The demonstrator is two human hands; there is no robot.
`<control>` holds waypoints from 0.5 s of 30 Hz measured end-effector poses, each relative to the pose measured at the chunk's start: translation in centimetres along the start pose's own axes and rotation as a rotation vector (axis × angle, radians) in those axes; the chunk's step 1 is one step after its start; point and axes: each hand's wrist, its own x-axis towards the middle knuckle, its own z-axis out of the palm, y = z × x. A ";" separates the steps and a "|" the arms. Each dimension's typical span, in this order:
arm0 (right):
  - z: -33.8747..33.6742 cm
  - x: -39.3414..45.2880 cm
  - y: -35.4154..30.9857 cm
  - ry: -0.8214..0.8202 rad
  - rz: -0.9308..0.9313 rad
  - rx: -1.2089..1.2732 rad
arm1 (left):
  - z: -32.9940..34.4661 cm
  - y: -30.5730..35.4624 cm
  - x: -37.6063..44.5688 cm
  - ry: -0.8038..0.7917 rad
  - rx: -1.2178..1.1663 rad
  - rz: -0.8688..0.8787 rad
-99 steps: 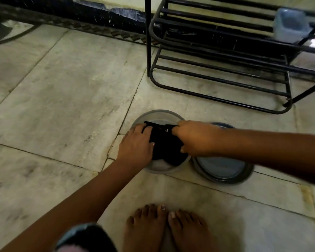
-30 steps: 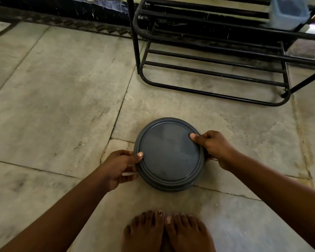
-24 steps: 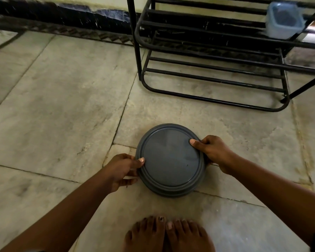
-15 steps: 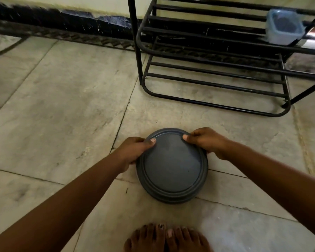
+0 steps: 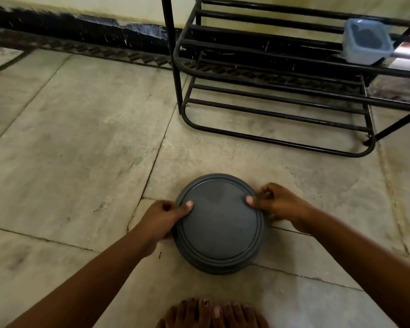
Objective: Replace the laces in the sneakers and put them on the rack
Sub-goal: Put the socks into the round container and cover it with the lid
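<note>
A round grey container [image 5: 219, 233] with its lid on stands on the stone floor in front of me. My left hand [image 5: 160, 217] grips its left rim, thumb on top of the lid. My right hand [image 5: 278, 204] grips the right rim, thumb pressing on the lid. What is inside the container is hidden. The black metal shoe rack [image 5: 282, 91] stands behind it against the wall, its lower shelves bare. No sneakers or laces are in view.
A small pale blue plastic box [image 5: 365, 43] sits on the rack's upper shelf at the right. My bare feet [image 5: 213, 313] are at the bottom edge. A dark skirting runs along the wall [image 5: 81, 27]. Stone floor [image 5: 69, 138] stretches to the left.
The lid went onto the container that held a black item. Both hands shifted along the lid's rim, thumbs now on its top at left and right.
</note>
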 end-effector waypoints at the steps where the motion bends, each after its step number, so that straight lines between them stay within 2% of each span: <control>1: -0.2 -1.0 0.8 -0.042 0.052 -0.036 | -0.2 -1.0 -0.7 -0.044 0.001 -0.065; 3: -0.3 -2.6 2.3 -0.181 0.153 -0.012 | -0.3 -2.5 -1.9 -0.130 -0.004 -0.169; 5: -0.1 -3.4 3.0 -0.274 0.160 0.131 | -0.1 -3.0 -2.4 -0.141 -0.055 -0.170; 10: -0.9 -2.3 1.6 -0.080 0.057 0.361 | -0.1 -0.6 -1.0 -0.083 -0.166 0.008; 15: -3.6 0.1 -2.8 0.109 -0.055 0.452 | -0.1 7.2 1.6 -0.045 -0.120 0.200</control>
